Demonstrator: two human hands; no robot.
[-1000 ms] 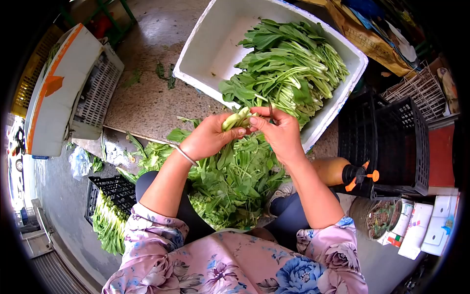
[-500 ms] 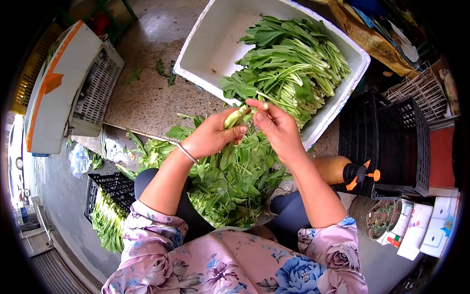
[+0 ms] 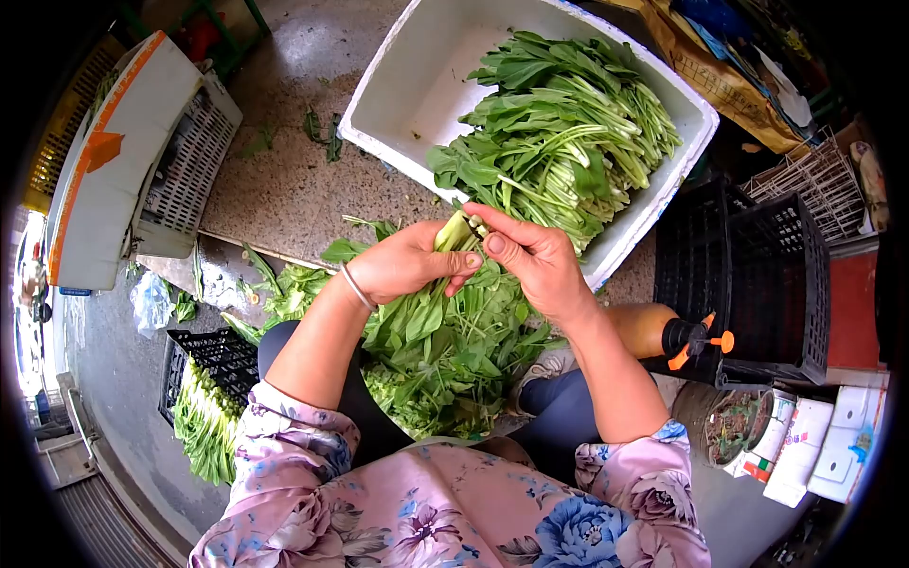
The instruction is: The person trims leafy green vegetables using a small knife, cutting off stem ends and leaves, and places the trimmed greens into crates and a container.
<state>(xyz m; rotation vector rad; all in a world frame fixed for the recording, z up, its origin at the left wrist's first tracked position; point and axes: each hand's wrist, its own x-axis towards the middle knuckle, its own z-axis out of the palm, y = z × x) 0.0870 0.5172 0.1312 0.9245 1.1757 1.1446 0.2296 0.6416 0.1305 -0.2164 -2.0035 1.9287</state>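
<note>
My left hand (image 3: pixel 405 262) is closed around a small bunch of leafy greens (image 3: pixel 453 230), pale stem ends upward, leaves hanging below. At those ends my right hand (image 3: pixel 530 254) pinches with thumb and forefinger. Pale stem bits and a small dark, narrow thing show between its fingertips, too small to name. Beneath both hands, between my knees, lies a heap of loose leafy greens (image 3: pixel 464 355). Just beyond, a white foam box (image 3: pixel 393 118) holds a thick pile of greens (image 3: pixel 578 133) on its right side, stems pointing right.
A black crate (image 3: pixel 232 352) with greens (image 3: pixel 206 421) stands at the lower left. An orange-brown spray bottle (image 3: pixel 636 328) lies by my right knee, near black crates (image 3: pixel 772 284). Upper left, a white foam panel (image 3: pixel 114 161) leans beside a grey crate (image 3: pixel 194 156). Leaf scraps litter the floor.
The right hand has moved slightly left and down, its fingertips now against the stem ends. The left hand still holds the greens, shifted slightly.
</note>
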